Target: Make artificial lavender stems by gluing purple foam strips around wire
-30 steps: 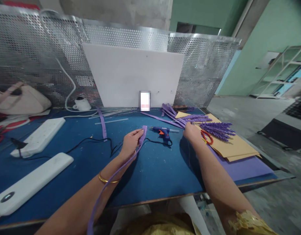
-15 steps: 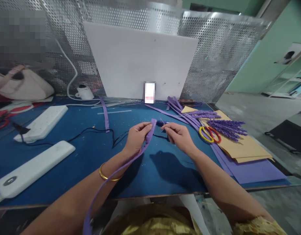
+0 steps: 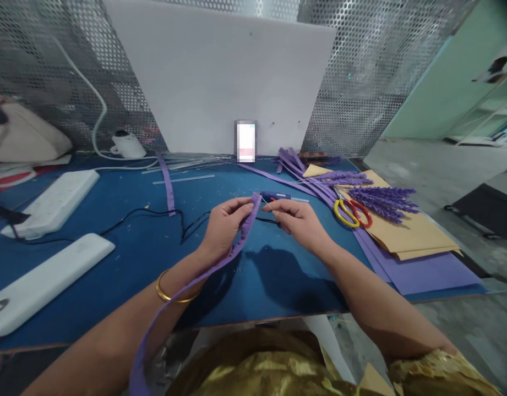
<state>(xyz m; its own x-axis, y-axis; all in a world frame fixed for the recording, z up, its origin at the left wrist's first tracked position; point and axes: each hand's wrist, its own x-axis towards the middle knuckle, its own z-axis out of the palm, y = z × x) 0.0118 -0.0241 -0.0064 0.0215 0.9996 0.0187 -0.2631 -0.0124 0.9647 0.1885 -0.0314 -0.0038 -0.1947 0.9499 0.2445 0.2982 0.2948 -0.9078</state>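
Perforated metal sheeting (image 3: 360, 82) backs the blue tabletop (image 3: 236, 297). Above its middle, your left hand (image 3: 224, 228) has its grip clamped on a purple strip (image 3: 248, 223), which trails past the near edge. Your right hand's (image 3: 296, 220) grip is pinched together on a thin wire (image 3: 265, 201) near the strip's upper end. Just beyond lies a blue glue gun (image 3: 276, 195); scissors (image 3: 352, 213) and purple flower sprigs (image 3: 383, 201) lie toward the right edge.
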